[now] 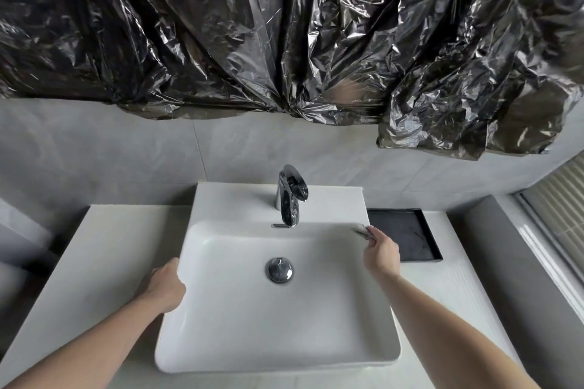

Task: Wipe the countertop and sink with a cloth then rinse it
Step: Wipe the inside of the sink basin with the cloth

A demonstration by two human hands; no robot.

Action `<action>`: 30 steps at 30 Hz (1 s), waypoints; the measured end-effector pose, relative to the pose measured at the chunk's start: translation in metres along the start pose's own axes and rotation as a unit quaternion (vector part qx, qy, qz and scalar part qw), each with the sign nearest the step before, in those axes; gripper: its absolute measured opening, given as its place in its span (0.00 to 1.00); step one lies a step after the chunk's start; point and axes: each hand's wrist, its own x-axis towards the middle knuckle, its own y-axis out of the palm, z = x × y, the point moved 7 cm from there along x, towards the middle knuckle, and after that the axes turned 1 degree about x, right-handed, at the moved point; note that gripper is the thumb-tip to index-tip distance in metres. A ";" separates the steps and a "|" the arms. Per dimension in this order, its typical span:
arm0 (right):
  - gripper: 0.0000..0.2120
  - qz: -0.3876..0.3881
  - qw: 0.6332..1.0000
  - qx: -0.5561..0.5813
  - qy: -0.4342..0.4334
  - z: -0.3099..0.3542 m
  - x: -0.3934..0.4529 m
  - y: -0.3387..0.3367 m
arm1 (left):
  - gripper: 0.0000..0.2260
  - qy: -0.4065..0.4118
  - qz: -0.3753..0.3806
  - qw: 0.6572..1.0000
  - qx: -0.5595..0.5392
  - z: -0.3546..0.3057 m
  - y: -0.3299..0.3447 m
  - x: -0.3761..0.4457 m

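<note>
Here, right of centre in the frame, the right hand (380,254) pinches a grey cloth (361,228) against the far right rim of the white sink (221,325), the cloth poking out beyond its fingertips. At lower left, the left hand (166,286) rests on the sink's left edge, its fingers hidden, so I cannot tell their state.

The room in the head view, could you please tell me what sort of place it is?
Most likely a bathroom vanity: a white basin with a chrome tap sits on a pale countertop against a grey tiled wall.
</note>
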 end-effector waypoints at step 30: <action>0.19 0.075 0.984 -0.160 0.033 -0.018 0.047 0.013 | 0.24 -0.043 -0.100 0.970 -0.217 0.012 0.039 -0.023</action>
